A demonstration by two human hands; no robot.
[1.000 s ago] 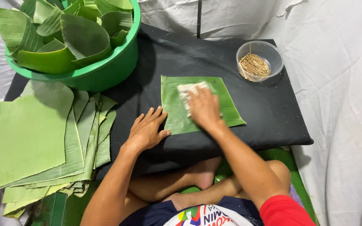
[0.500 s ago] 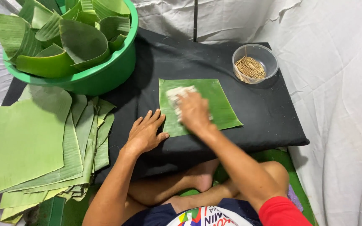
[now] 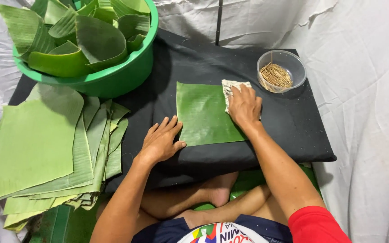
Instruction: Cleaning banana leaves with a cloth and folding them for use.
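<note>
Lying flat mid-board, the leaf (image 3: 205, 113) looks thin, limp, likely slick and prone to splitting along its veins; best handled by an edge, I judge. Right hand (image 3: 245, 106) presses a pale cloth (image 3: 231, 90) onto its far right corner, fingers flat, not clenched. Left hand (image 3: 159, 141) pins the near left edge, fingers spread. Toothpick bowl (image 3: 281, 70) beyond; green tub (image 3: 113, 78) and leaf stack (image 3: 41, 148) left.
</note>
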